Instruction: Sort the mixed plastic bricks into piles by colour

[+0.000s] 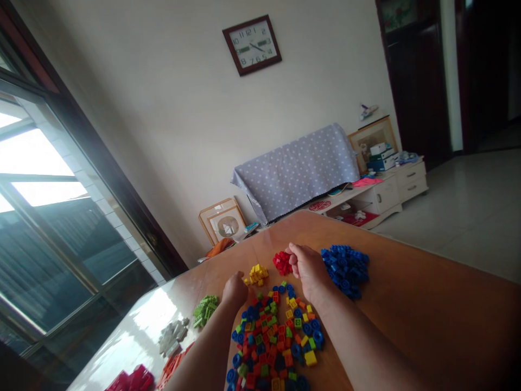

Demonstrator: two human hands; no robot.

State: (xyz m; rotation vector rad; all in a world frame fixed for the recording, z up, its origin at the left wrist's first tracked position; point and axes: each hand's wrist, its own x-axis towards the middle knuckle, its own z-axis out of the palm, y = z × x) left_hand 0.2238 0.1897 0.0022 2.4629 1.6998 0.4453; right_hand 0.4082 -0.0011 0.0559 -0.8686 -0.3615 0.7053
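My left hand (pixel 235 290) is closed beside a small pile of yellow toy bricks (pixel 258 275). One yellow brick shows right at its fingertips; whether the fingers grip it I cannot tell. Next to a pile of red toy bricks (pixel 282 263), my right hand (pixel 306 266) has its fingers curled together, and anything inside them is hidden. Between my forearms spreads a heap of mixed toy bricks (pixel 271 339) in red, orange, yellow, green and blue, some of them round. A larger pile of blue toy bricks (pixel 345 270) lies just right of my right hand.
Green bricks (pixel 205 311), grey bricks (pixel 173 336), orange-red bricks (pixel 174 365) and dark pink bricks (pixel 132 379) lie in piles along the left of the brown table (pixel 411 293). Beyond the far edge stands a low white cabinet (pixel 386 195) with a cloth-covered object (pixel 297 171).
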